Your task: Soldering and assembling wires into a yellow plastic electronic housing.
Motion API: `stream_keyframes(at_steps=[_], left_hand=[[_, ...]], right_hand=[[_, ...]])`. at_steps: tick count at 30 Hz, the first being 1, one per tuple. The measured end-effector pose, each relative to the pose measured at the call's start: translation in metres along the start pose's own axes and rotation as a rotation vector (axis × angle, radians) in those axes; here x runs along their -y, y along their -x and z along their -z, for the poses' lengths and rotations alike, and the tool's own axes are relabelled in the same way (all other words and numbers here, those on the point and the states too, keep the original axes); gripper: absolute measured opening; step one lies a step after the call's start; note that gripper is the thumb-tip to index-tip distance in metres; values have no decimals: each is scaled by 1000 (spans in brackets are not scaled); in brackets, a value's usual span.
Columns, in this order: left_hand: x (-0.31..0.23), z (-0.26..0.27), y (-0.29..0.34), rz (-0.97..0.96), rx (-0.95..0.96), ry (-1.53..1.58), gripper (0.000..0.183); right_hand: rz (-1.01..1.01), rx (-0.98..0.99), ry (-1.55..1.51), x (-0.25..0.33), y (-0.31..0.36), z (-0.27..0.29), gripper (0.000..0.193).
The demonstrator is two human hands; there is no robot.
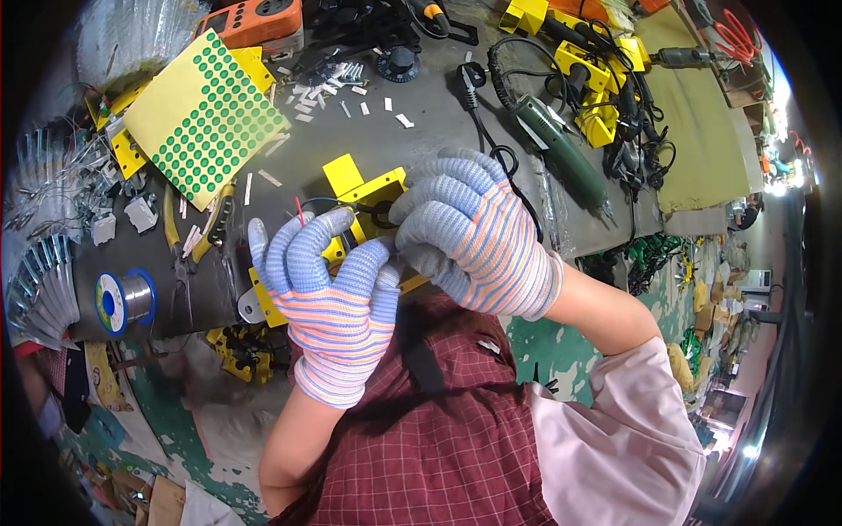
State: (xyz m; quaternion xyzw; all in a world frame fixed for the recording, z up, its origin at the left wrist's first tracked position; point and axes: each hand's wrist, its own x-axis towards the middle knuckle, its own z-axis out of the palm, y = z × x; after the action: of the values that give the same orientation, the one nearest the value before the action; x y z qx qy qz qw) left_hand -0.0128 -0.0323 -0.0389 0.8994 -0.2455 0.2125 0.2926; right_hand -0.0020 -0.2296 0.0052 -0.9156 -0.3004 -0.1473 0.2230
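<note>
Head view, dark table (377, 140), wire spool (133, 298) at near edge, green floor (574, 353) below, left hand (331, 294), right hand (487, 232) over yellow bracket (344, 177), fingers curled, cannot tell on what.

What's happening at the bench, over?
Left hand, right hand: gloved, close together. Yellow part partly hidden behind them. Pliers and green tool lie clear.

Pliers (183, 267) between spool (133, 298) and hands (338, 302)
</note>
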Motion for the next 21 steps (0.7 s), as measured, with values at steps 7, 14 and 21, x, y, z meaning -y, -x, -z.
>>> stream_keyframes(at_steps=[7,14,21], left_hand=[[7,-8,10,49,-43,87,14],[11,-7,16,3,-61,55,18],[12,-7,19,-78,-112,-32,21]], right_hand=[[4,-34,-26,1,6,-6,30],[-143,64,-146,-11,1,31,28],[-89,123,64,-4,-42,0,26]])
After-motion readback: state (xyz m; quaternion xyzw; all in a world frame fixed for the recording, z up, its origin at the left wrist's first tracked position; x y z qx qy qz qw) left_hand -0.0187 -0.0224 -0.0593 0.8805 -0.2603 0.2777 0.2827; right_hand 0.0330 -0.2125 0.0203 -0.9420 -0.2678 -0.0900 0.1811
